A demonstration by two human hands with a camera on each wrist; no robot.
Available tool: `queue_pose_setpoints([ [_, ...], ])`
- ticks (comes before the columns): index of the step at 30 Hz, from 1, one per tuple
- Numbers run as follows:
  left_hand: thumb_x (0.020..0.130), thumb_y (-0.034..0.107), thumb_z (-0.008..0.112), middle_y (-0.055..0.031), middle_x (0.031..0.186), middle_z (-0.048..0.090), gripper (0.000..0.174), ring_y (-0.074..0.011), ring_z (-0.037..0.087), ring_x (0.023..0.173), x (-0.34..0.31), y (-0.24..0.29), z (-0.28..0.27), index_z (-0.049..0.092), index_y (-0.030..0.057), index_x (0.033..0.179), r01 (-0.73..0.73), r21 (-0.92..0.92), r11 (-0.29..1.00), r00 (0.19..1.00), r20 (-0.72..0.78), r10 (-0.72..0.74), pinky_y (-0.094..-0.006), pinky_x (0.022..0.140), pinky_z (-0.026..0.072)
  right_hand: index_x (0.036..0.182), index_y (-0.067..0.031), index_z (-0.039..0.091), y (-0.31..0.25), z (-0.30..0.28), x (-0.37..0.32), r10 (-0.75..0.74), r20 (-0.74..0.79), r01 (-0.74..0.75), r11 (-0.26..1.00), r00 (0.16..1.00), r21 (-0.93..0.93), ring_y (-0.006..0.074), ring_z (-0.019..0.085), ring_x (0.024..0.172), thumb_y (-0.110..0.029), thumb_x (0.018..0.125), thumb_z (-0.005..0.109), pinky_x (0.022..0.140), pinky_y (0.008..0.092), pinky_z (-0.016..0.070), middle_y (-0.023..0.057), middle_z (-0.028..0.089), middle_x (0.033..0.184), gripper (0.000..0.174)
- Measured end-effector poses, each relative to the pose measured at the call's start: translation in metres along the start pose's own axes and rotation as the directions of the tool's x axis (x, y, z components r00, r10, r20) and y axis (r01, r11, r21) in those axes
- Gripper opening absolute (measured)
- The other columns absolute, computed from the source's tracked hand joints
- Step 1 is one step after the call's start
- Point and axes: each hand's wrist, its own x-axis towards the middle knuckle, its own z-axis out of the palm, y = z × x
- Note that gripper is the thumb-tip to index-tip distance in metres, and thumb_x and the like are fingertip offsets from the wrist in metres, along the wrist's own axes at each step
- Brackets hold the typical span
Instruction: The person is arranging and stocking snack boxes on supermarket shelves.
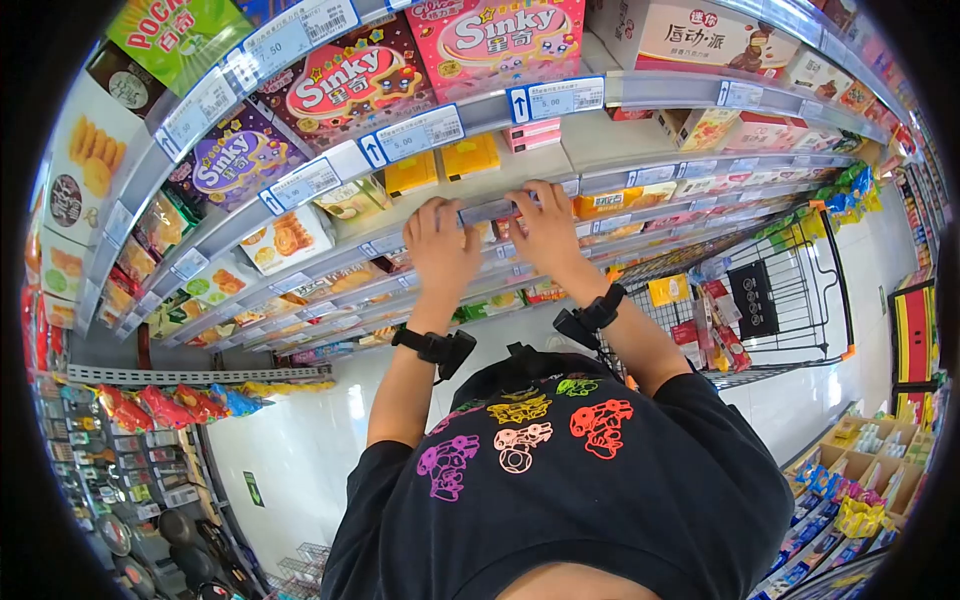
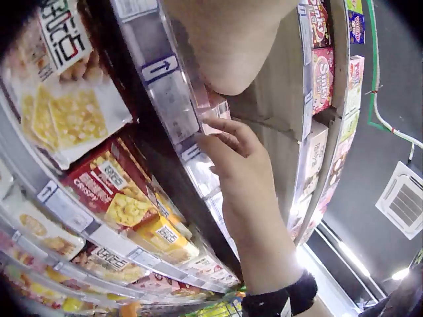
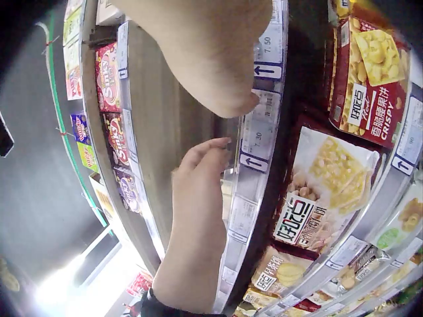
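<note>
Side by side at a shelf's front edge are the left hand [image 1: 441,250] and right hand [image 1: 545,232], palms down with fingers loosely bent. Their fingertips rest at the price strip [image 1: 500,208]; no product shows in either. In the left wrist view the right hand [image 2: 241,178] has its thumb and fingers at the clear strip, while the left hand [image 2: 228,46] fills the top, fingers mostly hidden. The right wrist view shows the left hand [image 3: 198,198] with fingertips by the strip [image 3: 254,142], and the right hand [image 3: 211,53] above, its fingers largely out of sight.
Yellow boxes [image 1: 470,157] and a pink box [image 1: 533,135] stand behind the hands. Sinky boxes [image 1: 350,85] line the shelf above; biscuit packs [image 1: 288,240] sit at left. A shopping cart [image 1: 800,300] holding several packages is at the right, and hanging pans [image 1: 185,545] at lower left.
</note>
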Motion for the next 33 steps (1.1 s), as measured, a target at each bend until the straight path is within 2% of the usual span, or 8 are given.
queue_pose_setpoints([
  [1,0.073,0.021,0.063,-0.0133,0.117,0.051,0.044,-0.0331,0.046,0.110,0.006,-0.006,0.000,0.056,0.0061,0.114,-0.002,-0.077,0.997,1.000,-0.028,0.000,-0.0481,0.094,0.0342,0.107,-0.0091,0.057,0.003,0.000,0.006,-0.014,-0.005,0.014,1.000,1.000,0.013,0.0298,0.049,0.096,-0.010,0.068,0.066,0.082,0.0434,0.0414,0.0112,0.051,0.106,0.040],
  [4,0.079,0.022,0.059,-0.0198,0.127,0.046,0.049,-0.0372,0.043,0.118,0.034,-0.017,-0.002,0.051,0.0013,0.123,-0.057,0.030,0.998,0.997,-0.057,0.058,-0.0480,0.099,0.0341,0.112,-0.0085,0.057,-0.001,-0.007,0.030,-0.098,0.023,0.098,0.995,0.995,0.031,0.0281,0.048,0.107,-0.014,0.073,0.064,0.091,0.0436,0.0397,0.0111,0.053,0.115,0.041],
  [8,0.086,0.030,0.050,-0.0216,0.135,0.043,0.053,-0.0378,0.037,0.128,0.039,-0.047,0.033,0.047,0.0000,0.129,0.000,0.244,0.970,0.997,0.073,-0.018,-0.0485,0.107,0.0259,0.116,-0.0060,0.058,0.004,0.017,0.056,-0.304,0.062,0.309,0.946,0.951,-0.098,0.0242,0.046,0.120,-0.023,0.077,0.064,0.098,0.0430,0.0377,0.0092,0.055,0.123,0.043],
  [11,0.088,0.035,0.043,-0.0230,0.134,0.044,0.055,-0.0360,0.037,0.129,0.036,-0.059,0.045,0.047,-0.0022,0.129,-0.003,0.338,0.941,0.978,0.199,-0.068,-0.0484,0.108,0.0238,0.115,-0.0043,0.059,0.017,0.036,0.055,-0.302,0.174,0.330,0.930,0.937,-0.160,0.0236,0.047,0.123,-0.028,0.080,0.061,0.104,0.0436,0.0336,0.0122,0.057,0.123,0.042],
  [14,0.088,0.035,0.041,-0.0228,0.132,0.046,0.056,-0.0346,0.039,0.127,0.034,-0.057,0.043,0.047,-0.0028,0.129,-0.009,0.322,0.947,0.975,0.214,-0.064,-0.0485,0.108,0.0243,0.114,-0.0028,0.060,0.019,0.041,0.053,-0.286,0.176,0.315,0.934,0.942,-0.167,0.0240,0.052,0.118,-0.031,0.082,0.058,0.105,0.0437,0.0330,0.0147,0.060,0.119,0.043],
  [19,0.087,0.036,0.043,-0.0203,0.129,0.048,0.056,-0.0328,0.044,0.122,0.037,-0.043,0.028,0.047,-0.0006,0.130,0.020,0.326,0.945,0.956,0.271,-0.113,-0.0480,0.102,0.0303,0.117,-0.0044,0.057,0.015,0.038,0.053,-0.236,0.229,0.280,0.942,0.944,-0.184,0.0221,0.052,0.119,-0.029,0.083,0.057,0.106,0.0426,0.0318,0.0118,0.058,0.123,0.042],
  [22,0.088,0.035,0.041,-0.0178,0.126,0.049,0.053,-0.0342,0.046,0.115,0.034,-0.041,0.032,0.049,0.0036,0.130,0.004,0.334,0.943,0.972,0.218,-0.082,-0.0498,0.098,0.0330,0.114,-0.0027,0.060,0.016,0.039,0.054,-0.246,0.181,0.276,0.947,0.952,-0.166,0.0215,0.054,0.116,-0.029,0.083,0.057,0.105,0.0418,0.0326,0.0126,0.060,0.118,0.041],
  [33,0.088,0.035,0.044,-0.0172,0.122,0.050,0.051,-0.0331,0.045,0.114,0.030,-0.034,0.018,0.050,0.0056,0.129,-0.001,0.295,0.955,0.961,0.265,-0.081,-0.0526,0.099,0.0298,0.109,-0.0027,0.062,0.017,0.038,0.059,-0.204,0.151,0.221,0.970,0.967,-0.104,0.0215,0.057,0.111,-0.028,0.082,0.057,0.101,0.0388,0.0386,0.0112,0.064,0.111,0.037],
])
